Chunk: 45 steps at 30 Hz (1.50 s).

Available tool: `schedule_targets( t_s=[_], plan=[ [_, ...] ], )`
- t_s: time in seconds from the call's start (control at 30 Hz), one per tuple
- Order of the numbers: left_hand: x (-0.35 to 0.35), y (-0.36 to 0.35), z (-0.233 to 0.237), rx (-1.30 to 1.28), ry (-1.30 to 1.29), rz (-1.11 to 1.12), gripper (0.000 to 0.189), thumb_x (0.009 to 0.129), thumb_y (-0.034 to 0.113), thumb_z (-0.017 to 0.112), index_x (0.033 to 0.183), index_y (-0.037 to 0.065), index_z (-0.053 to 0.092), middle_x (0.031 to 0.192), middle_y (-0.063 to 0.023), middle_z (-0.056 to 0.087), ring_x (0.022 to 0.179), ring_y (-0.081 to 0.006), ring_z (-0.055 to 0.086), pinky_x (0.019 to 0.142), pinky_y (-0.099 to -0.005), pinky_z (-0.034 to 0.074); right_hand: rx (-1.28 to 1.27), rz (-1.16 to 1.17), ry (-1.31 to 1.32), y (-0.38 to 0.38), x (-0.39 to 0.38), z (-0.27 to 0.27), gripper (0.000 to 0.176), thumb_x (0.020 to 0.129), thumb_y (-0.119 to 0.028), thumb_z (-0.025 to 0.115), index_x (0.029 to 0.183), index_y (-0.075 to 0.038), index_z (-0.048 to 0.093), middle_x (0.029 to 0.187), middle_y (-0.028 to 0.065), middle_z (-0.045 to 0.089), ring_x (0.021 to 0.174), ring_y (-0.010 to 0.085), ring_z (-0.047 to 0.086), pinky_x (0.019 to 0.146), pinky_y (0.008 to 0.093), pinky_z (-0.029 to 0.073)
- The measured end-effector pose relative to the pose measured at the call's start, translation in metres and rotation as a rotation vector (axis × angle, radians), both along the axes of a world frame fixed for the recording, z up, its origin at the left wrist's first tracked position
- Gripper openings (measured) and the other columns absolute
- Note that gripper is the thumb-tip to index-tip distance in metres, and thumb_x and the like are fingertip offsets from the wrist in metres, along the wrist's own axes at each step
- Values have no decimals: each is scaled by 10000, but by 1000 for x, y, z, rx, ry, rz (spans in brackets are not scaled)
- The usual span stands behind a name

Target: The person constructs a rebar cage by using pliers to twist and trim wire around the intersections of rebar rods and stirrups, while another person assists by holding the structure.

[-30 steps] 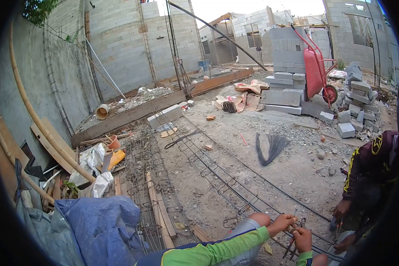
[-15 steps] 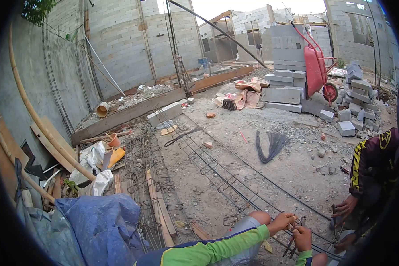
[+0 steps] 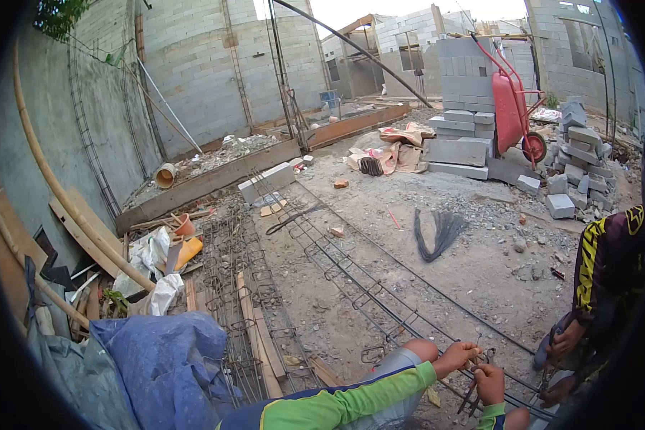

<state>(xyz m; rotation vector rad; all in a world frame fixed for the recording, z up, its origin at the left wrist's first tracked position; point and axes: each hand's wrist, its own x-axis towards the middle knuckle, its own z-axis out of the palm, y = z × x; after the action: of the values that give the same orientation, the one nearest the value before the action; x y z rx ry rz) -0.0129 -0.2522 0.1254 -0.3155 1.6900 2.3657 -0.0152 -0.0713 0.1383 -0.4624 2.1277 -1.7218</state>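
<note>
My left hand (image 3: 456, 358), at the end of a green sleeve, is closed in a pinch over the rebar cage (image 3: 369, 292); whatever its fingertips hold is too small to make out. Close beside it, my right hand (image 3: 489, 384) grips a pair of pincers (image 3: 469, 403). Their handles stick out below the fist, and their jaws rise by the left fingertips at the bars. The cage has long bars with square stirrups, and runs from my knees away toward the upper left.
At the right edge crouches a co-worker, one hand (image 3: 567, 340) on a dark tool. A bundle of tie wire (image 3: 438, 235) lies on the dirt. More rebar cages (image 3: 226, 287) and a blue tarp (image 3: 161, 365) lie left. A red wheelbarrow (image 3: 507, 115) leans by stacked blocks (image 3: 460, 150).
The co-worker's upper hand and sleeve have shifted, with the hand now further right. My own hands stay at nearly the same spot on the bars.
</note>
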Motion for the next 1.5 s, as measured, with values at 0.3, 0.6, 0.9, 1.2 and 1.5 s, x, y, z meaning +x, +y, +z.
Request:
schedule_targets(
  t_s=[0.3, 0.6, 0.9, 1.2, 1.5],
  plan=[
    [1, 1, 0, 1, -1, 8, 224, 966, 275, 591, 949, 62, 659, 762, 9, 634, 548, -47, 465, 493, -214, 351, -24, -5, -23, 1, -1, -3, 169, 889, -22, 531, 873, 83, 663, 663, 77, 627, 504, 143, 603, 487, 266, 476],
    [-1, 2, -5, -33, -2, -5, 211, 977, 284, 579, 939, 87, 646, 766, 15, 632, 539, -32, 475, 468, -196, 348, 9, 5, -7, -1, 1, 5, 183, 886, -33, 533, 895, 89, 669, 647, 62, 621, 512, 137, 603, 487, 266, 469],
    [-2, 2, -5, -50, 13, 5, 232, 977, 294, 578, 889, 86, 630, 747, 16, 622, 537, -34, 480, 457, -205, 353, 6, 15, 7, 0, 0, 3, 186, 877, -42, 536, 892, 87, 670, 633, 62, 616, 513, 136, 600, 491, 270, 465],
    [-1, 3, -3, -65, -2, 13, 245, 970, 307, 587, 860, 91, 624, 736, 19, 620, 538, -37, 486, 455, -206, 354, 95, -1, 11, 0, 2, 12, 182, 875, -47, 533, 881, 73, 671, 614, 68, 619, 513, 135, 603, 480, 269, 453],
    [-2, 2, -4, -40, 8, -5, 206, 970, 273, 588, 896, 87, 635, 734, 19, 617, 533, -35, 480, 457, -199, 353, -14, 15, -53, 3, 0, 2, 170, 889, -42, 523, 887, 59, 661, 601, 62, 607, 487, 123, 586, 451, 251, 429]
  ],
)
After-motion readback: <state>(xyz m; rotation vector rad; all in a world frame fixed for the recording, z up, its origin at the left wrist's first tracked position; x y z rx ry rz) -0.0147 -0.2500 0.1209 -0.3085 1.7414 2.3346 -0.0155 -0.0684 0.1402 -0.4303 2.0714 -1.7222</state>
